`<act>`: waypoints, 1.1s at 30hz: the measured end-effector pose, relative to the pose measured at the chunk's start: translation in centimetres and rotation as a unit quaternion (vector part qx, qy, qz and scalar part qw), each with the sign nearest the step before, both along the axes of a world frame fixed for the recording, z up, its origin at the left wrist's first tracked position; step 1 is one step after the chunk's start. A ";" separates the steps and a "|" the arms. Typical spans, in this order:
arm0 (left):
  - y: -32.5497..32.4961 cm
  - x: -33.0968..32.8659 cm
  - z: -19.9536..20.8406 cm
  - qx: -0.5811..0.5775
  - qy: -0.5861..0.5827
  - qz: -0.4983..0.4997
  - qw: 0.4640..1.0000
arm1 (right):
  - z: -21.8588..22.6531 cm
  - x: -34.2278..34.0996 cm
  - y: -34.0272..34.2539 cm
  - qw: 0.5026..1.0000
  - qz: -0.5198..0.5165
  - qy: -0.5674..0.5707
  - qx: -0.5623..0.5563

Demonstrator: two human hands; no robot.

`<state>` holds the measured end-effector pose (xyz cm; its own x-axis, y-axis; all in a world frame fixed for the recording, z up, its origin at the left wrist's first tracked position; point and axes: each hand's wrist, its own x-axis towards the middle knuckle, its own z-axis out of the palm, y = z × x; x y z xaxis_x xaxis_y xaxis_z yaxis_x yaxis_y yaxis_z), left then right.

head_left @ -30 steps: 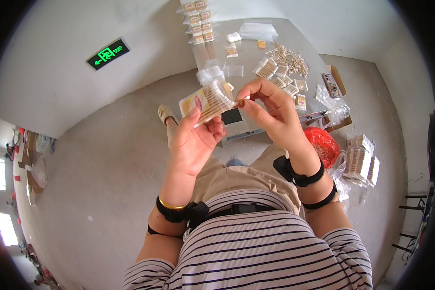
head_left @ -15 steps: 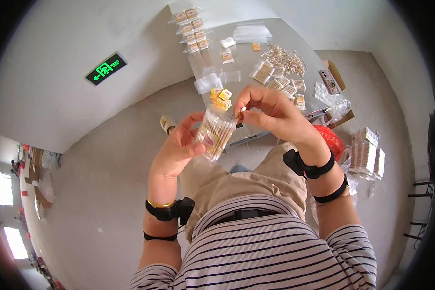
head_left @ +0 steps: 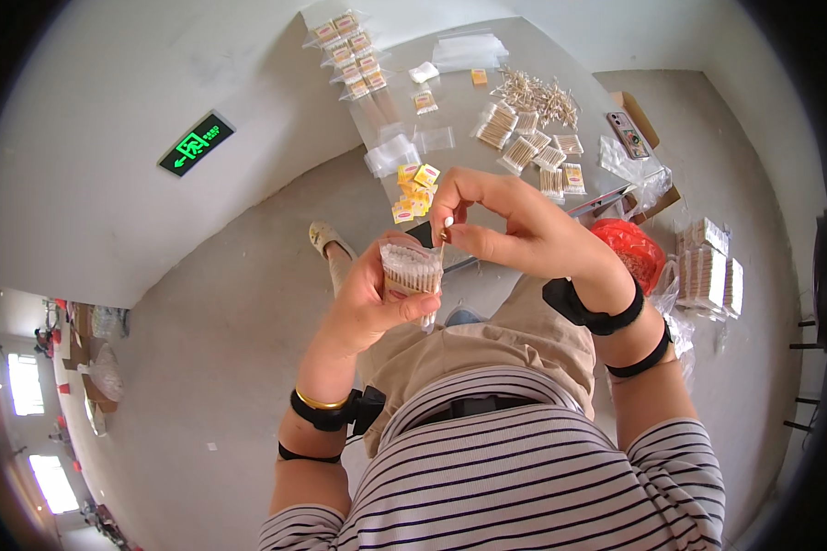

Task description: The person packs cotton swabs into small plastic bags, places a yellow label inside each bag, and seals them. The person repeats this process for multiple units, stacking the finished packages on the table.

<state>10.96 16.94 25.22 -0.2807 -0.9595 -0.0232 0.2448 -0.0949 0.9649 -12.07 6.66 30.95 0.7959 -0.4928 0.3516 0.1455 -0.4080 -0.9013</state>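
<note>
In front of my body, my left hand (head_left: 366, 296) is wrapped around a small clear plastic bag packed with cotton swabs (head_left: 411, 274). Its thumb presses on the front, and the swab tips show at the bag's upper end. Close beside that end, my right hand (head_left: 528, 228) pinches a single cotton swab (head_left: 447, 223) between thumb and fingertips. A white tip sticks up out of the pinch. Just beyond both hands, a loose heap of yellow cards (head_left: 417, 188) lies at the table's near edge.
The grey table (head_left: 404, 69) carries loose swabs (head_left: 544, 99), swab bundles (head_left: 524, 154), filled bags (head_left: 347, 57), flat clear bags (head_left: 469, 50) and a phone (head_left: 628, 138). To the right are a red plastic bag (head_left: 629, 255) and stacked swab packs (head_left: 705, 268).
My left hand has tipped the bag, so its upper end with the swab tips now faces me more. The right hand stays by the bag's opening, still pinching the swab.
</note>
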 end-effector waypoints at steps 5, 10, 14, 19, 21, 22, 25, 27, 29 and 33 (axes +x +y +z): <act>1.0 -1.6 0.9 -0.097 -0.083 0.088 0.988 | 0.7 -0.6 0.4 0.997 -0.026 -0.037 -0.070; 1.2 -1.7 0.3 -0.267 -0.223 0.164 0.923 | 1.4 -1.4 0.6 0.965 -0.093 -0.102 -0.224; 0.4 -0.8 -0.3 -0.385 -0.303 0.166 0.856 | 0.8 -2.7 0.9 0.954 -0.166 -0.247 -0.044; -0.4 -1.6 -0.3 -0.417 -0.328 0.172 0.830 | -4.4 -7.3 -1.0 0.912 -0.313 -0.239 0.118; -0.7 -1.7 -0.9 -0.401 -0.321 0.176 0.840 | -7.3 -9.2 -0.9 0.896 -0.355 -0.225 0.145; -0.7 -1.8 -1.5 -0.382 -0.307 0.180 0.853 | -8.5 -10.7 -0.8 0.883 -0.395 -0.221 0.124; -1.0 -1.8 -2.7 -0.347 -0.298 0.209 0.864 | -10.2 -16.0 -0.7 0.816 -0.566 -0.117 -0.032; -2.0 -2.2 -2.9 -0.340 -0.310 0.192 0.867 | -10.1 -20.3 -0.7 0.701 -0.683 0.072 -0.194; -3.0 -2.8 -3.3 -0.343 -0.306 0.179 0.870 | -12.6 -25.9 -2.0 0.642 -0.720 0.161 -0.210; -4.7 -3.4 -3.8 -0.329 -0.301 0.163 0.880 | -22.2 -35.6 -1.2 0.545 -0.663 0.477 -0.191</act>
